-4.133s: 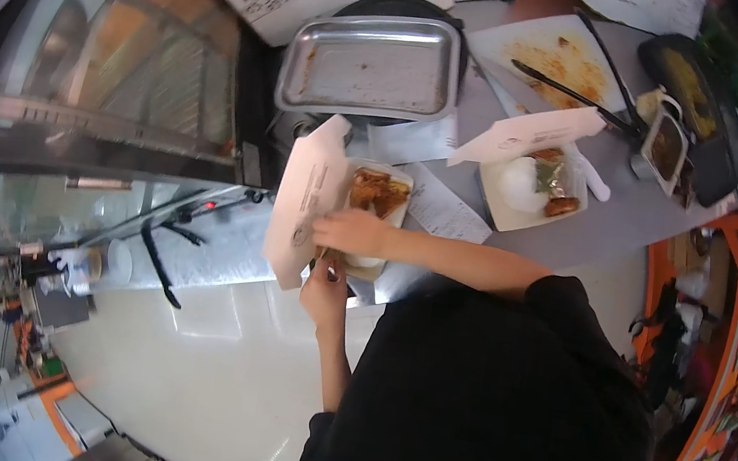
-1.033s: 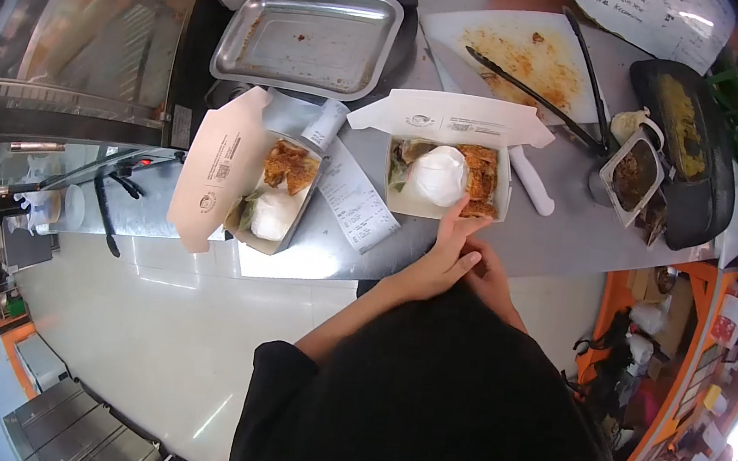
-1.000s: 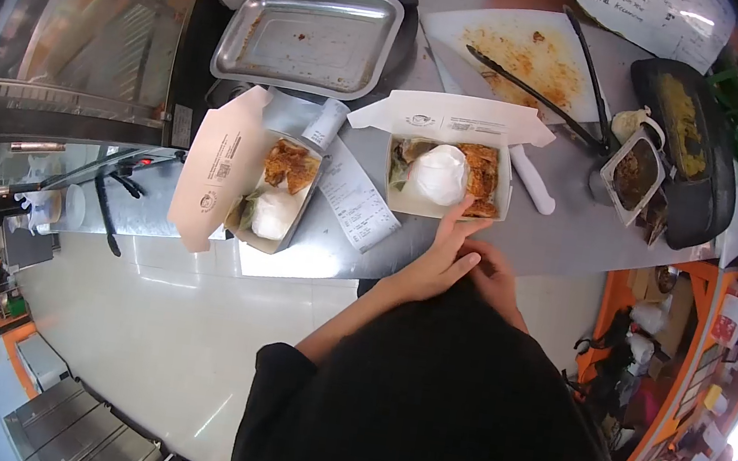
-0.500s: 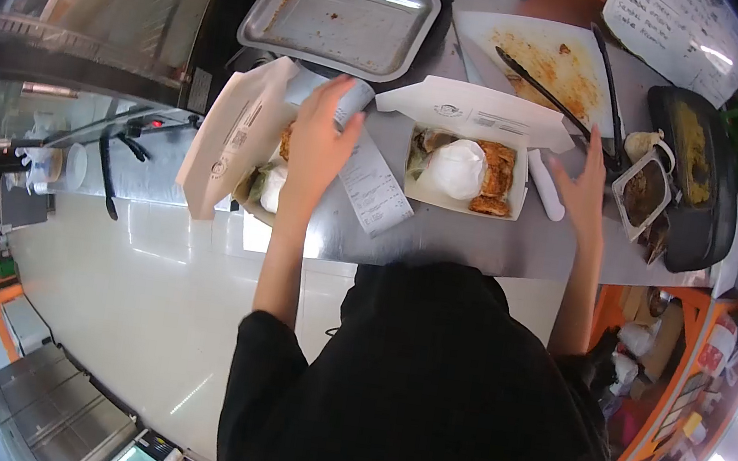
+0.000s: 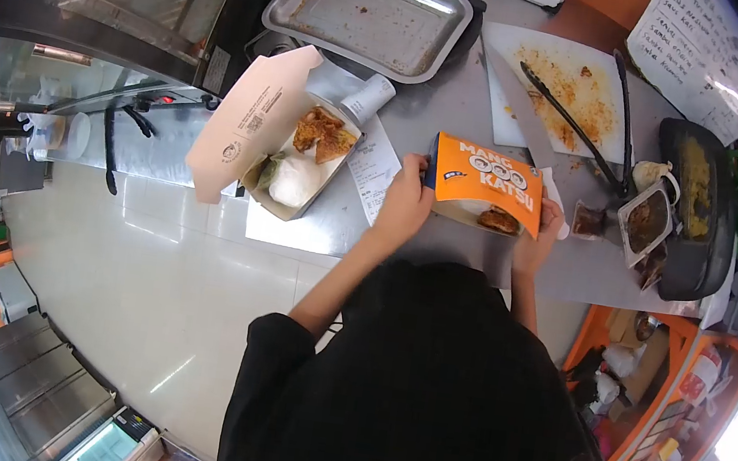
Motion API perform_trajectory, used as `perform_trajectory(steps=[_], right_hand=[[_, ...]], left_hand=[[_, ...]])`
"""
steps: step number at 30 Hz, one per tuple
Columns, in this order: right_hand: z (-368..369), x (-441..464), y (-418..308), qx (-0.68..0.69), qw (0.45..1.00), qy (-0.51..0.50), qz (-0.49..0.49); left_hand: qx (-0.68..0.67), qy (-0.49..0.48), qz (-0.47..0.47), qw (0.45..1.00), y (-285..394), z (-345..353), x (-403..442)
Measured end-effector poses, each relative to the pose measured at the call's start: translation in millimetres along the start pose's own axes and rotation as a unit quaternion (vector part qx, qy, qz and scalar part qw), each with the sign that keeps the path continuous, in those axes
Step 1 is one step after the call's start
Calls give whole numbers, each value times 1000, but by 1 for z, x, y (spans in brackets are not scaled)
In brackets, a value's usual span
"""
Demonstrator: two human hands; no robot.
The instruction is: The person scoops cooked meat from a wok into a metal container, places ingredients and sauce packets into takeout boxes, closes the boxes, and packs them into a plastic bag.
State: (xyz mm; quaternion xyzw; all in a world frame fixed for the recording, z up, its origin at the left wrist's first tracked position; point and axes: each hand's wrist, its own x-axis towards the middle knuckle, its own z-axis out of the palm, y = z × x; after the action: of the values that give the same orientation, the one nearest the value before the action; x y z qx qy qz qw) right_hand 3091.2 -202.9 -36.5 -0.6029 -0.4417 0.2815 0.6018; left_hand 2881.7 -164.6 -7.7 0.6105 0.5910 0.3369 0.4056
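Observation:
My left hand [image 5: 406,200] is closed at the left side of an orange-lidded food box [image 5: 490,183], and my right hand [image 5: 539,237] grips the box's right side. The lid is folded part way down, with fried food [image 5: 499,220] showing under its front edge. To the left stands a second box [image 5: 247,126] with its lid up, holding white rice [image 5: 294,181], fried pieces [image 5: 321,133] and some greens. A printed receipt [image 5: 373,168] lies between the boxes, its rolled end [image 5: 369,98] behind the open one.
A steel tray [image 5: 369,14] sits at the back. Right of it are a stained cutting board [image 5: 573,94], a knife [image 5: 525,107] and black tongs [image 5: 569,124]. Farther right stand a metal container [image 5: 646,225] and a black dish [image 5: 698,246]. A small packet [image 5: 588,221] lies near my right hand.
My hands have come from being apart, one over the left box and one by the knife handle, to both sides of the right box. Its lid has swung forward and down over the food.

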Motion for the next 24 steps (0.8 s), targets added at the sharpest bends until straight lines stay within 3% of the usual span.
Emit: perform_trajectory(steps=[2,5,11,14,17,20,21,22,23,24], right_hand=[[1,2,-7,13,995,21,92],[11,5,-27,-78,995,50,-20],[-14,-4,9,-166,985,35,14],[-20,-5,18,-203,979,7,7],[-14,-6,7,-161,987,12,-25],[-36,-3,14,-322,939,-72,-97],[-43,-3,20,-272,956,-100,-51],[-50,-4,28,-219,967,-127,-4],[-56,-3,32,-166,973,-153,44],[-66,4,32,-138,967,-195,89]], left_hand=[[-43,66,18,997,1,11,-5],[-44,119,53,991,-4,21,-14],[-127,89,-40,987,8,22,-34],[49,69,62,994,-14,28,-32],[149,62,1,987,-3,26,-33],[136,53,16,989,-44,45,-33],[-17,-22,-87,996,-57,46,-24],[-168,-95,-187,963,-64,40,-9],[-313,-165,-279,893,-72,37,-2],[-274,-139,-280,910,-82,43,-4]])
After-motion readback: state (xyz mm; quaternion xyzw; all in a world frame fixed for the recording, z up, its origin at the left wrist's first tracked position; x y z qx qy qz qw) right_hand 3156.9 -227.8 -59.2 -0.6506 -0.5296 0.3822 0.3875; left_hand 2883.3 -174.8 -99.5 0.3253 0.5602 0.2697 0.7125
